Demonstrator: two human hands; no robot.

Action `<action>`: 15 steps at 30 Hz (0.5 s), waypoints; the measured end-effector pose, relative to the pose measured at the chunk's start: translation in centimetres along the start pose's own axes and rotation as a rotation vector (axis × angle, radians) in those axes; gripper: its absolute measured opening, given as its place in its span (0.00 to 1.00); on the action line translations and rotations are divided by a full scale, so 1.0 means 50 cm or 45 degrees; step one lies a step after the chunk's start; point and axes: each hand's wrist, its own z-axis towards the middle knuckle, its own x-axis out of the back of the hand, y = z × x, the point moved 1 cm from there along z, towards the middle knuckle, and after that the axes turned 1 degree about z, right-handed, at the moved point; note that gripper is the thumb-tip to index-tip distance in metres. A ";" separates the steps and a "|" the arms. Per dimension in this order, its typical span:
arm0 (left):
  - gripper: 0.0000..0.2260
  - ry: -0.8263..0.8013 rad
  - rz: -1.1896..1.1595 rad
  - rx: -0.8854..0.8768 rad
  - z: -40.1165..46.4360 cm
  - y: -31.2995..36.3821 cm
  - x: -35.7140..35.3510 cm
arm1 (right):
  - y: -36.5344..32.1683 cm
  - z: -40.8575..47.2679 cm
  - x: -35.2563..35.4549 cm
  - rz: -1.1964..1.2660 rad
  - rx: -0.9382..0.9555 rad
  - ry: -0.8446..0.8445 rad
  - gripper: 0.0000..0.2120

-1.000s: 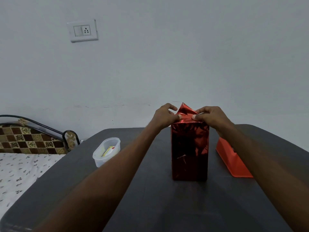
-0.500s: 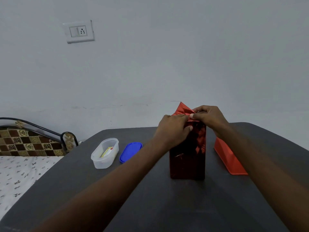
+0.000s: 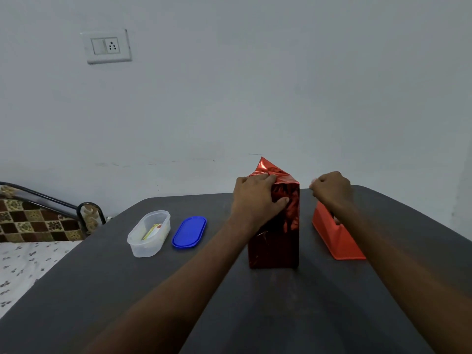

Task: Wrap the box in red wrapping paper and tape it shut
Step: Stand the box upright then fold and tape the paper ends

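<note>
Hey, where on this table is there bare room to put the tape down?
The widest bare stretch of table is the near part, in front of the wrapped box. There is another bare strip between the blue lid and the box. It is tighter between the box and the orange dispenser, where the right hand hovers.

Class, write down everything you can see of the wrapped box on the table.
The wrapped box is tall and narrow, standing upright on the dark table between a blue lid and an orange object. Shiny, crinkled red foil-like paper covers its visible sides. At the top, loose paper rises to a point, unfolded. The left hand holds its upper left corner; the right hand is apart from it.
</note>
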 end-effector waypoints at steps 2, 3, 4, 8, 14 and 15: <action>0.29 0.016 0.001 0.016 -0.002 0.000 -0.002 | 0.028 -0.015 0.023 -0.301 0.053 0.007 0.07; 0.29 0.019 -0.006 0.023 -0.001 -0.003 -0.002 | 0.036 -0.024 0.031 -0.433 0.070 0.006 0.05; 0.29 0.014 -0.013 0.025 0.001 -0.001 -0.002 | 0.046 -0.031 0.042 -0.549 0.080 0.003 0.05; 0.29 0.022 0.011 0.028 -0.001 0.006 -0.004 | 0.081 -0.051 0.074 -0.783 0.039 -0.048 0.09; 0.30 0.013 0.020 0.031 -0.007 0.004 -0.001 | 0.119 -0.053 0.101 -0.680 -0.064 -0.132 0.11; 0.30 0.010 0.019 0.031 -0.006 0.005 0.000 | 0.122 -0.049 0.104 -0.599 -0.148 -0.161 0.10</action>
